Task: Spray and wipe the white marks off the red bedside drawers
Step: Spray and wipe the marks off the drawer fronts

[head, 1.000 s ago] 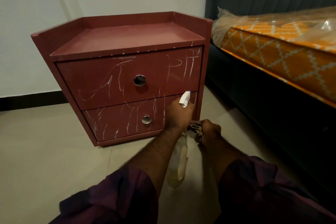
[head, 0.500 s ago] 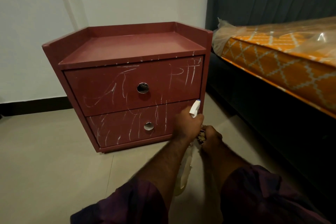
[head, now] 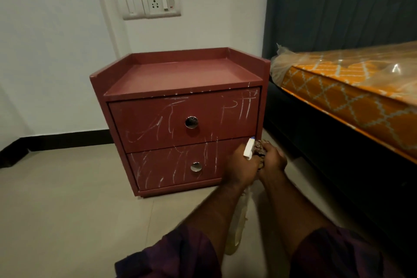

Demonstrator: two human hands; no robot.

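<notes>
Together, both hands reach forward, left hand (head: 240, 168) gripping spray bottle (head: 248, 151), right hand (head: 272, 161) clutching cloth (head: 259, 148).

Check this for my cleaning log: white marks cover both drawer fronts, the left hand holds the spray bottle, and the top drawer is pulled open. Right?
Not quite. In the head view the top drawer is shut, flush like the lower drawer. The rest stands: white marks cover both fronts, and the left hand holds the spray bottle.
</notes>
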